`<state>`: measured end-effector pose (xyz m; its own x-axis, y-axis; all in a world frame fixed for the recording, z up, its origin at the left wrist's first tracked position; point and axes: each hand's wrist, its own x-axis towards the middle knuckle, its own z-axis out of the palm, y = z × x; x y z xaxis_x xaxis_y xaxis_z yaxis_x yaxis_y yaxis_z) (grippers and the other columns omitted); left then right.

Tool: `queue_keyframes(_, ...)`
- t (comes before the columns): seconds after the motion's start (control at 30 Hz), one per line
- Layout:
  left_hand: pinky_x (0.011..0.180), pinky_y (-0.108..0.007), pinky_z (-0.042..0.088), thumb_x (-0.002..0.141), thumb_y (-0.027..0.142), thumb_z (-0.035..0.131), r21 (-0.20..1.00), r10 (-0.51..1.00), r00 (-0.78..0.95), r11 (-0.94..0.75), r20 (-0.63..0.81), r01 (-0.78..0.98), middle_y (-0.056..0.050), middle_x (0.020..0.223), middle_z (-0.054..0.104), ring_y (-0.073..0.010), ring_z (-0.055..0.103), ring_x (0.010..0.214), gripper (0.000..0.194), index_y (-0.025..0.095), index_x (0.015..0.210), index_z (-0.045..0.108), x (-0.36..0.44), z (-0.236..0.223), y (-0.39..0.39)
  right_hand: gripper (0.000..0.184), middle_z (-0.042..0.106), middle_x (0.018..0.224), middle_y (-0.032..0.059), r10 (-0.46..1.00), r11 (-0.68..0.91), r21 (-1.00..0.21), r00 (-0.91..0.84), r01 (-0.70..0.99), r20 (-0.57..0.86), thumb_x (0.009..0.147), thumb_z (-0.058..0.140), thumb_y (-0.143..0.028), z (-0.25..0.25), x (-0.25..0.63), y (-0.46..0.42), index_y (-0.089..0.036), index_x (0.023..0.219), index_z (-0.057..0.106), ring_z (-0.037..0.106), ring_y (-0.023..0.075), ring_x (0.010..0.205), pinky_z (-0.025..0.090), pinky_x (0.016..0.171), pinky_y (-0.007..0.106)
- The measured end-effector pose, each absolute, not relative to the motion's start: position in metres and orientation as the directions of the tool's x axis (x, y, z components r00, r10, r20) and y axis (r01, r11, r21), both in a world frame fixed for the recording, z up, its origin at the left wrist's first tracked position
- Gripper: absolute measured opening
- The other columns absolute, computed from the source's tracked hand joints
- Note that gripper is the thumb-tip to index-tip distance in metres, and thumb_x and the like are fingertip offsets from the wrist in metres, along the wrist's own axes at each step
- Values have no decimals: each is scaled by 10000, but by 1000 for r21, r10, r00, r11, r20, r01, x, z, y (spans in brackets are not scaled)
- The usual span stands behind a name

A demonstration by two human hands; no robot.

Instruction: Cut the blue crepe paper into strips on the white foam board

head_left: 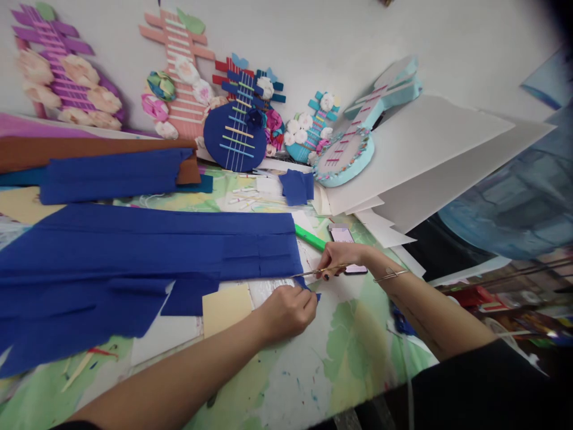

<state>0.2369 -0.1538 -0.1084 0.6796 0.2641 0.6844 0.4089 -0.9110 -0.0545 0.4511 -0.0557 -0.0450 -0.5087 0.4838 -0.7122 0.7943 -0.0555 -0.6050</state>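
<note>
A long blue sheet (188, 242) that looks like crepe paper lies folded across the left and middle of the table. My right hand (335, 260) is closed around the handles of a pair of scissors (308, 273), whose blades point left along the sheet's right end. Just below the blades, my left hand (289, 313) is closed on a corner of the blue sheet, and a small blue tip shows past its fingers. A green strip (311, 237) runs from the sheet's edge toward my right hand. Behind my right wrist lies a phone (357, 267).
Several paper lute-shaped decorations, one of them dark blue (235, 136), lean on the back wall. A folded blue piece (111, 174) rests on brown paper at the left. White boards (403, 149) lean at the right. A yellow card (226, 307) sits near my left hand.
</note>
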Motion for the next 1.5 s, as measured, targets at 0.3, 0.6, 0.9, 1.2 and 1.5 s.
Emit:
queue_keyframes(0.3,429,-258,362,898,124,416,6,223,717,-957,661,291,-11,580,528,-126,479,498,230,131,749,592,236,-106,-155,463,524,499,-44,501,-57,-572,-472,819,-726,596,780,-426,-34,462,-67,-93,915,733,359,44,438,258,415,194)
queue_keyframes(0.6,630,-301,462,877,255,510,166,140,851,-984,506,63,-46,761,636,-182,550,711,219,149,1039,613,235,-99,-157,376,475,477,-46,885,-206,-589,-109,781,-454,721,656,-418,-29,508,-125,-116,945,654,389,76,402,268,382,206)
queue_keyframes(0.9,612,-249,463,902,268,488,315,247,840,-944,483,96,-56,794,670,-159,618,714,239,157,1058,630,233,-92,-148,328,682,638,77,930,-362,-139,348,922,-119,794,511,-253,-32,536,-138,-112,1047,666,652,181,610,440,594,254)
queue_keyframes(1.2,673,-234,499,933,271,449,166,332,750,-942,572,291,-65,889,711,-153,657,788,261,171,998,680,172,-60,-112,282,702,932,235,925,-378,90,379,921,6,751,512,-119,-51,530,-95,-68,949,706,674,317,896,464,681,305)
queue_keyframes(1.5,941,-378,435,876,303,439,76,857,432,-469,283,880,-115,1171,626,-259,557,1099,357,167,1153,619,14,-53,-13,276,683,995,217,990,-139,72,135,988,49,838,494,-210,-40,474,-82,-98,1017,672,632,319,990,447,805,356)
